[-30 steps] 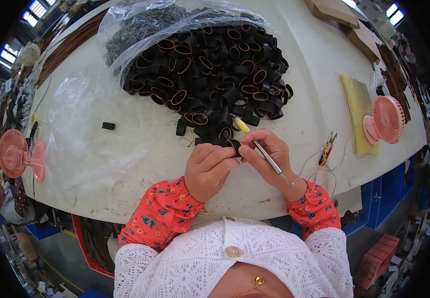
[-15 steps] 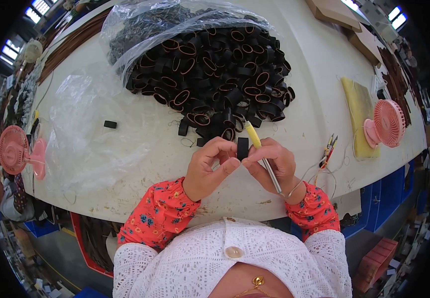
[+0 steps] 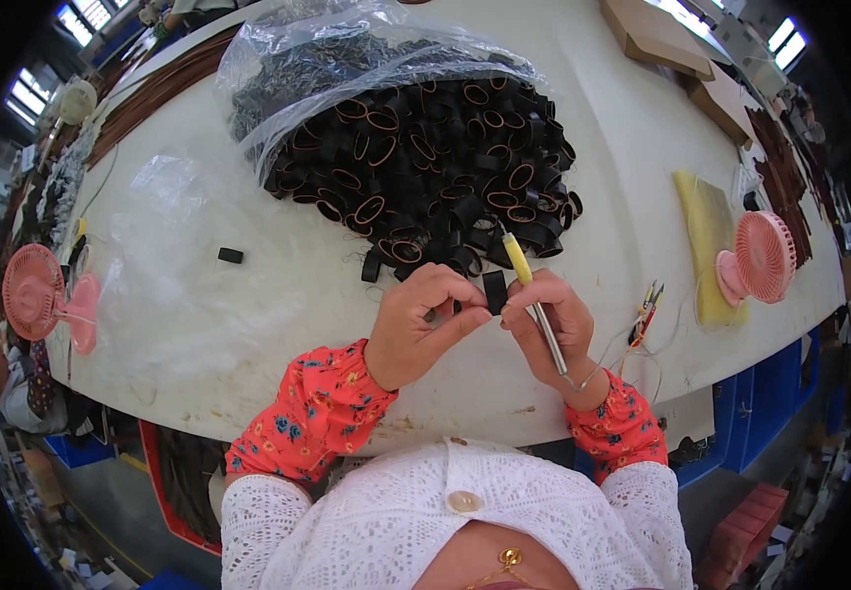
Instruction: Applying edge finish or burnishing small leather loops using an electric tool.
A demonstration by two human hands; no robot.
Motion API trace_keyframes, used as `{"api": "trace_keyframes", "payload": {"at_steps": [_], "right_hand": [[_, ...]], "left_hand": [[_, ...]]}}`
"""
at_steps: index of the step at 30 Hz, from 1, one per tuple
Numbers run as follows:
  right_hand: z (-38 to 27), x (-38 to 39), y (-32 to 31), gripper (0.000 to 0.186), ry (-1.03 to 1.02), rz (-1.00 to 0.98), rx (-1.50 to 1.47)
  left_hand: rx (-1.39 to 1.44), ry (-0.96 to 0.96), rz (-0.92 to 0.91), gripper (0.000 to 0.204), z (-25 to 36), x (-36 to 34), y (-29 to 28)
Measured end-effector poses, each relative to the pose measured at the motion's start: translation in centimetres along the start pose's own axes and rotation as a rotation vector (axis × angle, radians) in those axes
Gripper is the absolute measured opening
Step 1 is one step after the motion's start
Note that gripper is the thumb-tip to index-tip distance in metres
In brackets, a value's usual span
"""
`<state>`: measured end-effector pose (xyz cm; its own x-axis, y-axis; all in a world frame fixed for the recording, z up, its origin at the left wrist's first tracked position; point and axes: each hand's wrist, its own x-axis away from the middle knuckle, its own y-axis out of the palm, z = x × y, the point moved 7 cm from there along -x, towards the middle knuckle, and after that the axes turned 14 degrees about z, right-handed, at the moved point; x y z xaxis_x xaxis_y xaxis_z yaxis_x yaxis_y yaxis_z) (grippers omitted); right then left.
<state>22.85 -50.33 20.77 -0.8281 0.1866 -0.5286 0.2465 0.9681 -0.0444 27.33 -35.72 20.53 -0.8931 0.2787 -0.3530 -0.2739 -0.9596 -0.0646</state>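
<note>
A small black loop point(image 3: 495, 292), like a belt keeper, stands between my two hands over the near side of the table. The thumb and index fingertips of my left hand point(image 3: 417, 323) pinch it at its lower left edge. My right hand point(image 3: 561, 329) is closed round a pen-shaped tool with a yellow grip point(image 3: 518, 260) and a metal shaft point(image 3: 549, 341). Its thin tip points away from me toward the heap, and a thin cord trails by the wrist. The right thumb and finger also touch the loop's right side. Just beyond lies a heap of black loops point(image 3: 425, 177) with brownish edges.
Clear plastic point(image 3: 278, 98) covers the heap's far side. One loose loop point(image 3: 231, 255) lies on the left, near a plastic sheet point(image 3: 165, 285). Pink fans stand left point(image 3: 34, 292) and right point(image 3: 765, 254). Pliers-like tools point(image 3: 647, 313), a yellow pad point(image 3: 705, 246) and cardboard boxes point(image 3: 656, 37) lie right.
The loop and both hands have shifted slightly right in the picture. The loop now leans a little, and the whole view has turned slightly. The grips look the same.
</note>
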Motion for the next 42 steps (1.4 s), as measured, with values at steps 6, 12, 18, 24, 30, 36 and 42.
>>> {"api": "trace_keyframes", "payload": {"at_steps": [6, 12, 18, 24, 30, 36, 42], "right_hand": [[-3.6, -0.7, -0.8, 0.021, -0.011, -0.038, -0.165], [-7.1, -0.7, -0.5, 0.034, -0.096, -0.198, -0.226], [-1.0, 0.0, -0.3, 0.016, 0.149, -0.067, -0.269], [2.4, 0.3, 0.3, 0.017, 0.482, 0.059, -0.422], [3.3, 0.7, 0.8, 0.016, 0.568, 0.04, -0.573], [2.8, 0.2, 0.6, 0.019, 0.454, 0.056, -0.476], [1.4, -0.4, -1.7, 0.025, 0.261, 0.118, -0.406]], "left_hand": [[0.067, 0.136, -0.117, 0.012, 3.4, -0.4, 1.1], [0.124, 0.183, -0.088, 0.019, 7.0, 2.0, 1.0], [0.027, 0.089, -0.01, 0.015, 1.6, 1.1, 0.7], [0.103, -0.108, 0.082, 0.011, -2.1, 1.2, 0.2], [0.508, -0.379, 0.046, 0.007, -3.1, 1.8, 1.1], [0.55, -0.345, 0.062, 0.01, -3.1, 1.7, 0.7], [0.323, -0.246, 0.207, 0.01, -3.6, 1.6, -0.8]]}}
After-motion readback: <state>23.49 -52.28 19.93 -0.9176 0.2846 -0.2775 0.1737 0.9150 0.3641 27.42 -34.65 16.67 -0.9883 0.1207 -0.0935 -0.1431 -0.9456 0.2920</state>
